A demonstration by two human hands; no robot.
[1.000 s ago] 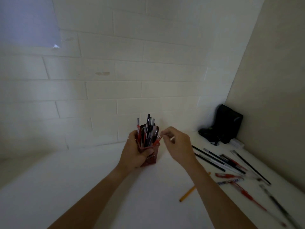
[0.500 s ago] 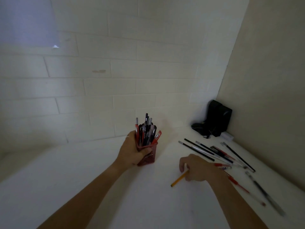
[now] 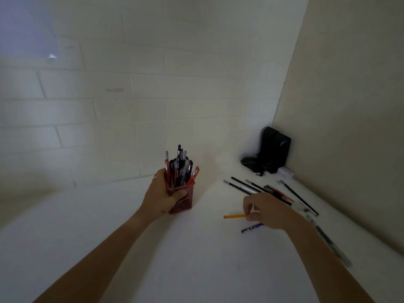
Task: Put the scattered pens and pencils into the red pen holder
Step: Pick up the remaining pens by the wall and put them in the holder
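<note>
The red pen holder (image 3: 183,201) stands on the white table, filled with several black, red and grey pens. My left hand (image 3: 160,194) grips it from the left side. To the right, my right hand (image 3: 265,211) pinches one end of an orange pencil (image 3: 235,216), which points left, low over the table. Just below that hand lies a short purple pen (image 3: 251,228). Behind the hand several black and red pens (image 3: 262,189) lie scattered toward the corner. A long clear pen (image 3: 328,240) lies beside my right forearm.
A black bag-like object (image 3: 270,150) sits in the far right corner with a small white box (image 3: 285,172) next to it. A brick wall runs behind the table and a beige wall closes the right side.
My right hand left the holder, dropped to the table on the right, and took hold of the orange pencil, turning it to point left. My left hand kept hold of the holder.
</note>
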